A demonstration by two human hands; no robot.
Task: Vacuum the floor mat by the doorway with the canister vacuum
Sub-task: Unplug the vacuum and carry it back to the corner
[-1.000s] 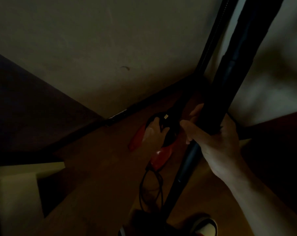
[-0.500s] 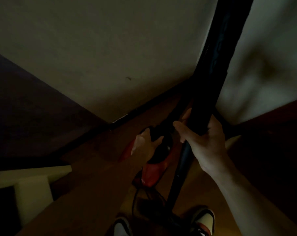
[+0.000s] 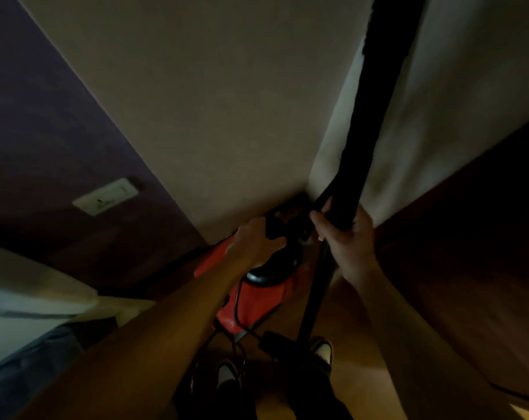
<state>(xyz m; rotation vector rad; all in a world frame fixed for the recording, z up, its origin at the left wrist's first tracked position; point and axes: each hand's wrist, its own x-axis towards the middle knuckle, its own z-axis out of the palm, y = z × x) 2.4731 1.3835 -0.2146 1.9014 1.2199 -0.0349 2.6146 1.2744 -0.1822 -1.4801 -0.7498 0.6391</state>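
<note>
Head view: dim, looking down.
Right hand (image 3: 346, 241): fingers curled tight round black tube (image 3: 378, 116), centre right.
Left hand (image 3: 254, 245): fingers wrapped over handle (image 3: 274, 228) of red vacuum (image 3: 257, 301), frame centre.
Shoes (image 3: 227, 372): bottom centre, on wooden floor (image 3: 363, 374).
Wall (image 3: 227, 116): pale, upper frame.

Wooden floor (image 3: 358, 375), two shoes (image 3: 226, 372) on it, black cord (image 3: 238, 348) nearby

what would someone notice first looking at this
The red vacuum stands out in the dim middle of the shot, the left hand gripping its black handle. A thick black tube runs from the top edge down to the right hand, which grips it just right of the vacuum.
</note>
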